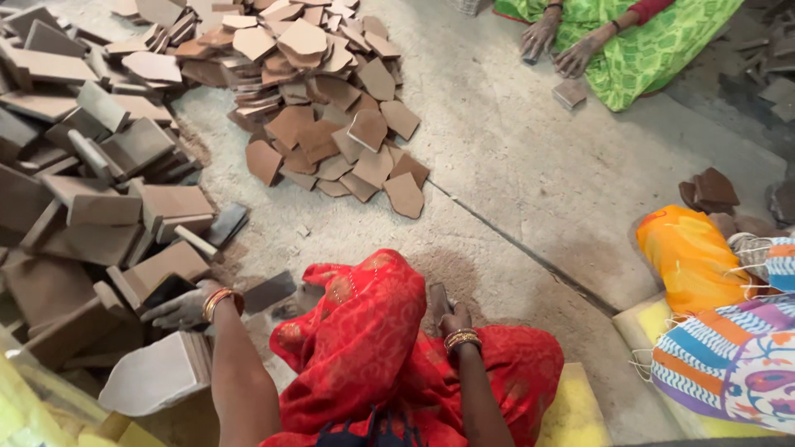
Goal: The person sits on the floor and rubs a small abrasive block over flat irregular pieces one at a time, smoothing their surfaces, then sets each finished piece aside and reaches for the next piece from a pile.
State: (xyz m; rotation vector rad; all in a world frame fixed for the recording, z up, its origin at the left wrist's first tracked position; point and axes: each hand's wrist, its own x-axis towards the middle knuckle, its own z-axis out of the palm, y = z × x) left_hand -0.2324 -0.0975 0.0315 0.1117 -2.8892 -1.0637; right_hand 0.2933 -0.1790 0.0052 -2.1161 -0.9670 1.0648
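Observation:
My left hand (180,308), dusty and with bangles at the wrist, reaches into a heap of rectangular clay tiles (91,207) at the left and grips a dark tile (170,289) at the heap's edge. My right hand (452,319) rests by my knee over red cloth (373,331), closed around a small dark tool (437,298) that points at the floor. A pale tile (157,377) leans beside my left arm.
A pile of shaped pentagon-like clay pieces (331,108) lies ahead on the concrete floor (530,165). A person in green (629,41) sits at the far side, hands on a small block (570,93). Another person in orange and patterned cloth (720,314) sits at right.

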